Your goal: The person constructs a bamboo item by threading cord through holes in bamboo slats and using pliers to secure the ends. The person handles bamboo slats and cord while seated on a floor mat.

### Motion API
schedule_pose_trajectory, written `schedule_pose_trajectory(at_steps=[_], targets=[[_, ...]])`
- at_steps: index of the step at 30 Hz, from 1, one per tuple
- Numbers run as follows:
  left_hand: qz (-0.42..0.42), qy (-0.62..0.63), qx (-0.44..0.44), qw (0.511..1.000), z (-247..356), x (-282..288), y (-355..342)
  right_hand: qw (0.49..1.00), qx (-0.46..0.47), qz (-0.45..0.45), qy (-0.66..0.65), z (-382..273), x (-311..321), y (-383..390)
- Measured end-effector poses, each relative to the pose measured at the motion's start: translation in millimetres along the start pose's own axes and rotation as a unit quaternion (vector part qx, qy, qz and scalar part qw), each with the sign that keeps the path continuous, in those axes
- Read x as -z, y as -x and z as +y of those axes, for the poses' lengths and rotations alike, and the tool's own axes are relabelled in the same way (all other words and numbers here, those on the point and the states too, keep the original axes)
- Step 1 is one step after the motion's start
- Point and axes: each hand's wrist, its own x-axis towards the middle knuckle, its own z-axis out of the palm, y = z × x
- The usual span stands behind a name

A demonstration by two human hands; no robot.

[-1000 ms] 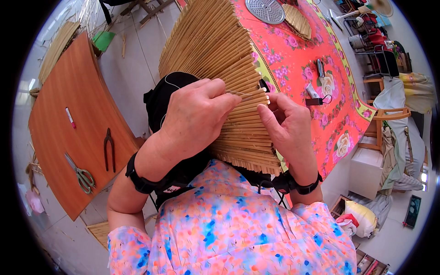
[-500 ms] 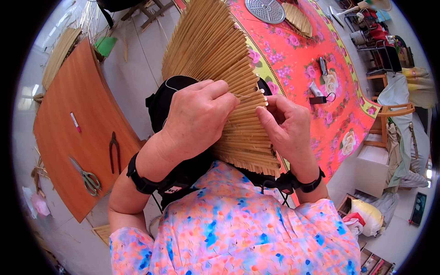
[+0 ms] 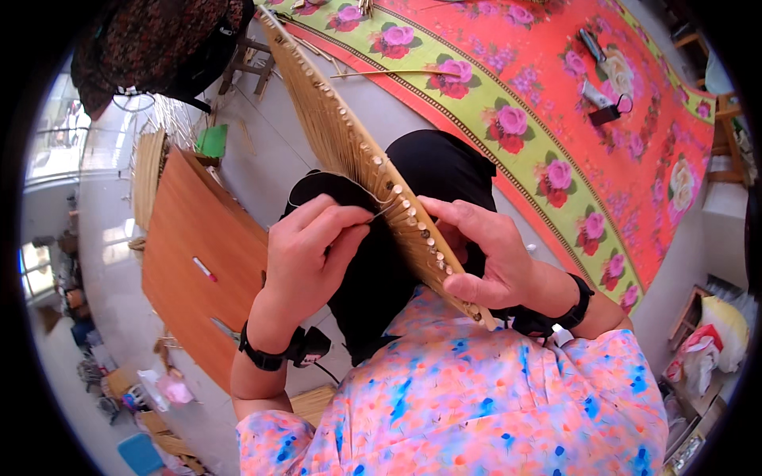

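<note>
In the head view, the cloth-covered tabletop [image 3: 528,135] is spread with red and yellow-green flowers; at left, a marker [image 3: 204,269] is laid on a wooden tabletop [image 3: 186,297], above a pale floor [image 3: 262,147]. Over the dark lap, a reed panel [image 3: 329,127] is held nearly edge-on, its long axis slanted from upper left to lower right, its near end pointed at the shirt [image 3: 468,397]. That end is gripped by the right hand [image 3: 494,255]; thread [image 3: 382,212] is pinched by the left hand [image 3: 309,252].

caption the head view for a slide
Left fingers pinch a thread at the edge of a stick panel held tilted by the right fingers.
</note>
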Motion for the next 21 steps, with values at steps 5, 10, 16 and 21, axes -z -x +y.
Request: schedule_pose_trajectory(at_steps=[5, 10, 16, 21], targets=[[-0.061, -0.014, 0.075, 0.995, 7.2, 13.5, 0.4, 0.999, -0.003, 0.022, -0.039, 11.7, -0.6, 5.3], [-0.093, 0.041, 0.16, 0.982, 13.8, 16.1, -5.2, 0.994, 0.011, 0.03, -0.108, 14.6, -0.5, 4.1], [-0.093, 0.039, 0.148, 0.984, 6.5, 14.6, -6.2, 0.987, 0.026, 0.057, -0.148, 20.6, -1.9, 5.3], [-0.051, 0.018, 0.092, 0.994, 3.1, 11.9, -3.9, 0.984, 0.083, 0.07, -0.14, 26.2, -4.3, -0.6]])
